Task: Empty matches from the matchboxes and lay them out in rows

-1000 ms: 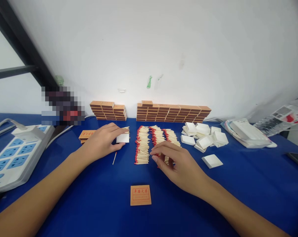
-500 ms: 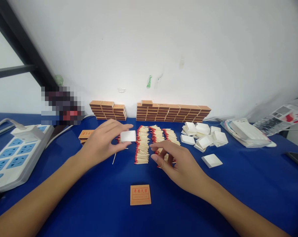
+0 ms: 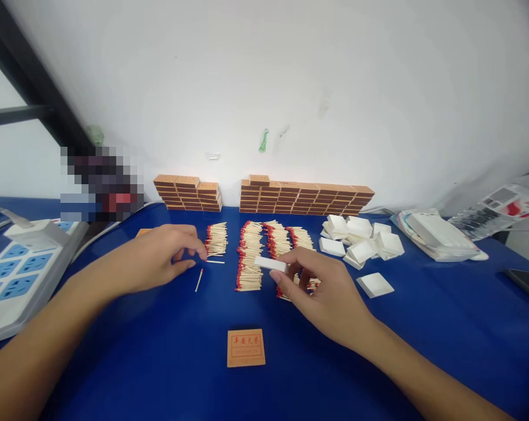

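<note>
My right hand (image 3: 319,286) pinches a small white inner matchbox tray (image 3: 271,264) over the rows of red-tipped matches (image 3: 251,254) laid on the blue table (image 3: 159,351). My left hand (image 3: 154,257) rests to the left, fingers curled, tips touching a loose match (image 3: 215,261) beside a small bundle of matches (image 3: 216,238). Another loose match (image 3: 198,280) lies just below that hand. An orange matchbox sleeve (image 3: 246,348) lies flat in front of me.
Stacks of orange matchboxes (image 3: 306,200) line the wall, with a smaller stack (image 3: 188,193) to their left. A heap of white trays (image 3: 361,242) and one lone tray (image 3: 375,285) sit right. A power strip (image 3: 14,266) lies at far left, plastic packets (image 3: 440,234) at far right.
The white tray went from my left hand to my right hand. My left hand drew back left, uncovering the small bundle of matches, and now touches a loose match.
</note>
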A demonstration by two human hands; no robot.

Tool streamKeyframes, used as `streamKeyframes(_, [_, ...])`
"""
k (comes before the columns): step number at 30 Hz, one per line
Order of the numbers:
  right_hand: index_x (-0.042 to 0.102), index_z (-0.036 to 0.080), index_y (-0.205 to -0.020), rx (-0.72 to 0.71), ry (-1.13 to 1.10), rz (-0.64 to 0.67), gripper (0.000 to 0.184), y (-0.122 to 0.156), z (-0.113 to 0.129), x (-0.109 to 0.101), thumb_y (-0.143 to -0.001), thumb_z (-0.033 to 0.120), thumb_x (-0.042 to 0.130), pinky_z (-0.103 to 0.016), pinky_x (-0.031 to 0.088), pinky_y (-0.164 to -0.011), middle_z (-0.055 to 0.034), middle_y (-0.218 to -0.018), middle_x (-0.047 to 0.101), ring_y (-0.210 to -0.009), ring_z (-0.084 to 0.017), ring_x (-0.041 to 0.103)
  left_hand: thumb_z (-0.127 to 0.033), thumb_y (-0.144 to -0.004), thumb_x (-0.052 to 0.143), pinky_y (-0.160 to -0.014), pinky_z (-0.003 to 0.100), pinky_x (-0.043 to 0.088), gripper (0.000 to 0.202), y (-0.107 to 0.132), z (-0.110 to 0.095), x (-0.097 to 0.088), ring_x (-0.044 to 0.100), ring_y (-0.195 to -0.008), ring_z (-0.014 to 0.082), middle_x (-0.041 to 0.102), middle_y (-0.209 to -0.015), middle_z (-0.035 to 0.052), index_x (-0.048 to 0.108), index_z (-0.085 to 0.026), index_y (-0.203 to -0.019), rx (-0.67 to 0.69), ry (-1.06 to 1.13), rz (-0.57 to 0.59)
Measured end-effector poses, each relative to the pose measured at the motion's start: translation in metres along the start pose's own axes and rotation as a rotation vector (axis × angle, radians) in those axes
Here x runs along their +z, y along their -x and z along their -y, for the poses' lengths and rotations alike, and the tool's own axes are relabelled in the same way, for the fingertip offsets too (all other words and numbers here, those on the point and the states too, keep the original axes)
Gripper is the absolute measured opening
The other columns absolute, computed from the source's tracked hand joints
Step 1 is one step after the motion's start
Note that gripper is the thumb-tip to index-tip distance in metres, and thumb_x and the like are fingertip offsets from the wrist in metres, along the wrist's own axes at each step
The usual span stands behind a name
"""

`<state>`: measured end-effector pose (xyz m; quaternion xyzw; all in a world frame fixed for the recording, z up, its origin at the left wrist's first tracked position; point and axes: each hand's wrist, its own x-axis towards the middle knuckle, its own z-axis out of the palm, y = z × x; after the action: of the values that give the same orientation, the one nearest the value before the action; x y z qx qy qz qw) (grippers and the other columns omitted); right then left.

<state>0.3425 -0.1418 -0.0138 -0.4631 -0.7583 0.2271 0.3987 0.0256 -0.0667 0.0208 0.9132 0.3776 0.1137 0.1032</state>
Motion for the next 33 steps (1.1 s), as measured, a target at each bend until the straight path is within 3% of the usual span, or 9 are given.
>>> streamKeyframes(3, [0.07, 0.024, -0.096, -0.015, 0.014, -0.007, 0.011, 0.0, 0.0, 0.0, -0.102, 0.033, 0.067, -0.027, 0.051, -0.053, 0.0, -0.074, 0.071, -0.061, -0.015, 0.063, -0.032, -0.092, 0.074, -0.061, 0.026, 0.049, 0.017, 0.003, 0.01, -0.001, 0.067, -0.075, 0.0175, 0.072, -0.096, 0.0026, 0.082, -0.033, -0.107, -0.043, 0.063, 0.122])
streamKeyframes(6, [0.07, 0.024, -0.099, -0.022, 0.026, -0.003, 0.012, 0.001, 0.0, 0.002, -0.102, 0.034, 0.067, -0.028, 0.051, -0.055, 0.0, -0.075, 0.071, -0.062, -0.015, 0.063, -0.035, -0.092, 0.077, -0.065, 0.026, 0.051, 0.011, -0.001, 0.003, 0.005, 0.068, -0.081, 0.0187, 0.071, -0.094, 0.0022, 0.083, -0.032, -0.1, -0.054, 0.14, 0.183])
streamKeyframes(11, [0.071, 0.024, -0.1, -0.013, 0.016, 0.012, 0.012, 0.001, -0.002, 0.002, -0.102, 0.034, 0.068, -0.028, 0.051, -0.055, -0.0004, -0.077, 0.072, -0.063, -0.015, 0.063, -0.04, -0.096, 0.073, -0.064, 0.027, 0.047, 0.016, -0.007, 0.0, 0.013, 0.065, -0.078, 0.0182, 0.068, -0.09, 0.003, 0.082, -0.027, -0.091, -0.04, 0.118, 0.14])
streamKeyframes(19, [0.071, 0.023, -0.1, -0.024, 0.026, -0.003, 0.011, 0.0, -0.004, 0.002, -0.102, 0.034, 0.068, -0.027, 0.05, -0.055, 0.0006, -0.074, 0.07, -0.06, -0.014, 0.061, -0.03, -0.101, 0.059, -0.068, 0.029, 0.044, 0.019, -0.012, 0.007, 0.027, 0.06, -0.077, 0.0172, 0.064, -0.091, 0.0034, 0.075, -0.023, -0.093, -0.072, 0.021, 0.035])
streamKeyframes(24, [0.072, 0.023, -0.1, -0.029, 0.027, 0.007, 0.011, 0.001, -0.003, 0.002, -0.102, 0.034, 0.069, -0.027, 0.049, -0.055, 0.0007, -0.074, 0.071, -0.06, -0.014, 0.061, -0.035, -0.103, 0.058, -0.07, 0.03, 0.042, 0.02, -0.016, 0.011, 0.034, 0.059, -0.078, 0.0187, 0.062, -0.09, 0.0032, 0.068, -0.021, -0.094, -0.097, 0.001, -0.065])
streamKeyframes(33, [0.071, 0.023, -0.099, -0.063, 0.042, 0.0, 0.008, 0.002, -0.002, 0.001, -0.101, 0.031, 0.068, -0.025, 0.05, -0.055, 0.0017, -0.074, 0.07, -0.06, -0.013, 0.06, -0.041, -0.102, 0.059, -0.074, 0.033, 0.044, 0.02, -0.014, 0.018, 0.033, 0.062, -0.084, 0.0219, 0.064, -0.1, 0.0049, 0.064, -0.022, -0.104, -0.163, -0.06, -0.082])
